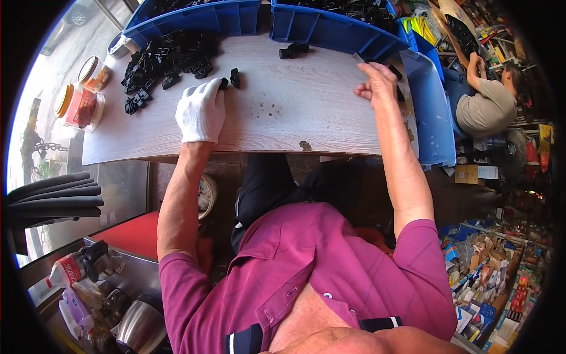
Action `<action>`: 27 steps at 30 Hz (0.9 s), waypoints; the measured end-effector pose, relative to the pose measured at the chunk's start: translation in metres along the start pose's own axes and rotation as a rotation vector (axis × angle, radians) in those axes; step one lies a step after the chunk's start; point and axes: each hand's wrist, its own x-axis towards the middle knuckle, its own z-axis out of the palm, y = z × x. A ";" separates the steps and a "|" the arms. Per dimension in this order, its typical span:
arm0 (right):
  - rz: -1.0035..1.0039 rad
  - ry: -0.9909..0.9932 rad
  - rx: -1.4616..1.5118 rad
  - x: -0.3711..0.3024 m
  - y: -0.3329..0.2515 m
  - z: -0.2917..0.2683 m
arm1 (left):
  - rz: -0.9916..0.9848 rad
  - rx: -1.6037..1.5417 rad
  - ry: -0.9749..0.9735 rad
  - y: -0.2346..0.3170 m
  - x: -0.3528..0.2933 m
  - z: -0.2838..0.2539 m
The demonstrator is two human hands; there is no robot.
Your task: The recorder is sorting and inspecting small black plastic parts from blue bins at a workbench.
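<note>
Left hand (pixel 200 111), in a white knit glove, lies flat and open on the pale wood-grain surface (pixel 277 118), fingertips touching a small black plastic clip (pixel 224 84). Bare right hand (pixel 377 85) pinches a thin grey strip (pixel 359 58) beside the blue plastic bin (pixel 330 26). A heap of angular black clips (pixel 168 56) lies left.

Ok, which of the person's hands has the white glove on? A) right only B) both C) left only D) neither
C: the left hand wears a white glove and rests on the wooden table by the pile of black plastic parts, while the right hand is bare.
</note>
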 end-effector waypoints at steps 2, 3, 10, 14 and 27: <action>-0.012 0.101 -0.002 0.010 0.001 -0.013 | -0.013 -0.037 0.008 0.001 0.002 0.002; -0.043 0.082 -0.017 0.008 -0.002 -0.014 | -0.026 -0.046 0.008 0.001 0.002 0.002; -0.147 -0.341 -0.209 -0.009 -0.004 0.045 | -0.001 -0.060 -0.013 0.003 0.004 0.003; -0.192 -0.364 -0.460 -0.020 -0.014 0.094 | 0.003 -0.062 -0.010 0.004 0.004 0.003; -0.285 -0.429 -0.699 -0.016 -0.007 0.110 | -0.033 -0.123 -0.015 0.001 0.005 0.002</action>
